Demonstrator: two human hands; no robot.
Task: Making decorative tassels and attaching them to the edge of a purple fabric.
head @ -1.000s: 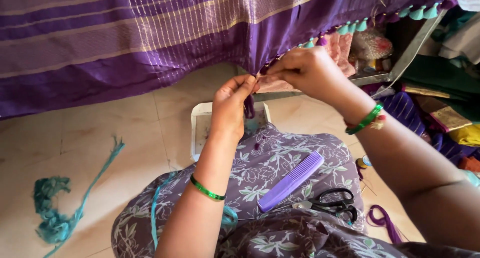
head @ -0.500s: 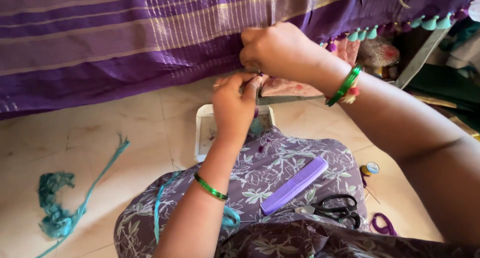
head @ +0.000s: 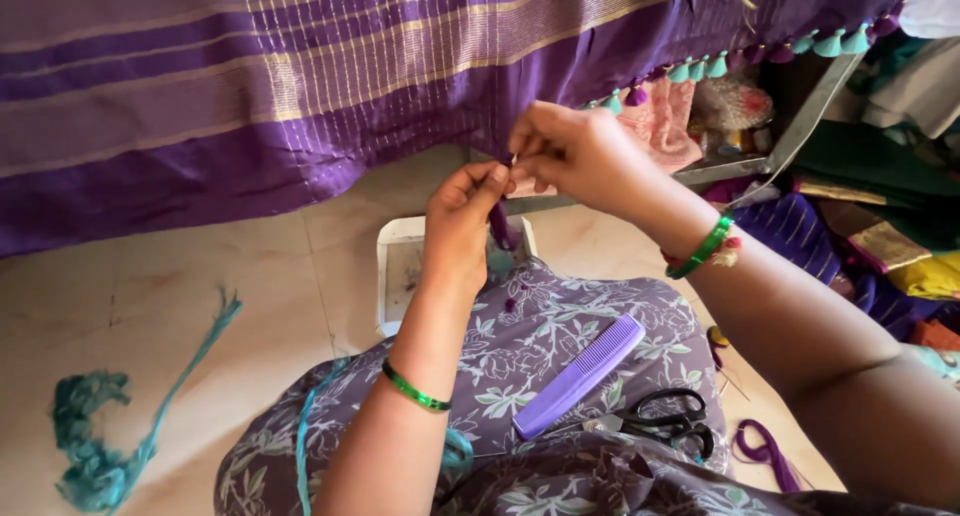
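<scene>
Right now your left hand [head: 462, 226] is pinching a purple tassel [head: 498, 221] between thumb and fingers, just under the hem of the purple cloth [head: 300, 86] that is hanging across the top of the view. Your right hand [head: 575, 154] is closing its fingertips on the top of that same tassel, where it is meeting the hem, so both hands are touching at the tassel. Whether a needle or thread is sitting in the right fingers is too small to tell. Finished tassels [head: 700, 69], teal and purple, are dangling along the hem toward the right. You are wearing a green bangle on each wrist. On your lap [head: 560, 326] a purple comb [head: 580, 376] is lying slantwise, and black scissors [head: 665, 421] are resting just beside its lower end. A white tray [head: 392, 276] is sitting on the floor [head: 200, 296] beyond your knee, partly behind your left hand. Teal thread [head: 100, 456] is lying bunched near the floor's lower left corner.
</scene>
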